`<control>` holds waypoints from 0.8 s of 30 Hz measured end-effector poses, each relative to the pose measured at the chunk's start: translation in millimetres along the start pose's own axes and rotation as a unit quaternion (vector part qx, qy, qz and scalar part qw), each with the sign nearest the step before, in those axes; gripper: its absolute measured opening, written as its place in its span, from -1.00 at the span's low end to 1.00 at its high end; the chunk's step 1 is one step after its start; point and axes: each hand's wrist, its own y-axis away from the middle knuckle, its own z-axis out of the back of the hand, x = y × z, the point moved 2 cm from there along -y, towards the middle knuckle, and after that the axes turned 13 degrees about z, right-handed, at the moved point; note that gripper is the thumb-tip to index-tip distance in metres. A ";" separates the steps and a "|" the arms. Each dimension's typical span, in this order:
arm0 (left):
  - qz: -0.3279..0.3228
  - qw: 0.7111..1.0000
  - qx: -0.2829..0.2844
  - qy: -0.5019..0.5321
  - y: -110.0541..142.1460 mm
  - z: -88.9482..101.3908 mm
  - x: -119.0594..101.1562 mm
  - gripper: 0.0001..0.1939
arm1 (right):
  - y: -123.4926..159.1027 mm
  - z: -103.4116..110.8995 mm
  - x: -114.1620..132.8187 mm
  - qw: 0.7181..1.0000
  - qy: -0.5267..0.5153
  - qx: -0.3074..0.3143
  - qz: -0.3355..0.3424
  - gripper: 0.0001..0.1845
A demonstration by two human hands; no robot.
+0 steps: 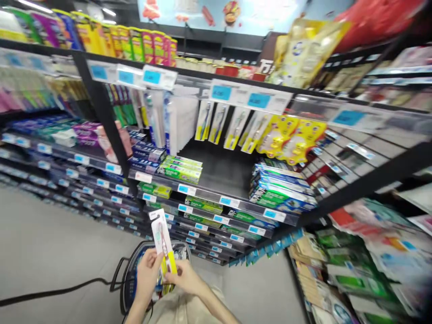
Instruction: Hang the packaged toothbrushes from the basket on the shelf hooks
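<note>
A packaged toothbrush [163,238] in a white and yellow blister card is held upright, its hang hole at the top. My left hand [147,272] pinches the card's left edge. Fingers of my right hand [185,275] are closed on its lower right edge. Below and behind the card stands a dark shopping basket [125,288] with several goods inside, partly hidden by my arms. Similar carded toothbrushes [218,123] hang from hooks on the shelf ahead, beside yellow toothbrush packs [297,139].
Green toothpaste boxes [180,170] and blue-green boxes [283,191] sit on the shelf under the hooks. Yellow bags [307,51] stand on top. A black strap [60,293] runs leftward from the basket over the grey floor [43,243]. Packaged goods [351,270] fill a rack at right.
</note>
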 end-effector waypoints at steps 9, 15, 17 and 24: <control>0.006 0.998 0.052 -0.025 3.8 -21.3 -17.2 -0.46 | 2.8 11.6 31.7 0.989 -0.029 -0.134 0.049 -0.55; 0.030 0.991 0.128 -0.028 18.6 -35.8 -9.9 -0.42 | 1.4 23.2 39.9 0.974 -0.081 -0.194 0.088 -0.54; 0.029 0.988 0.144 -0.043 22.3 -38.5 -4.6 -0.40 | 2.0 33.0 52.5 0.962 -0.068 -0.237 0.120 -0.57; 0.038 0.970 0.209 -0.119 30.8 -37.3 7.4 -0.37 | -7.5 97.8 133.2 0.894 -0.054 -0.407 0.180 -0.30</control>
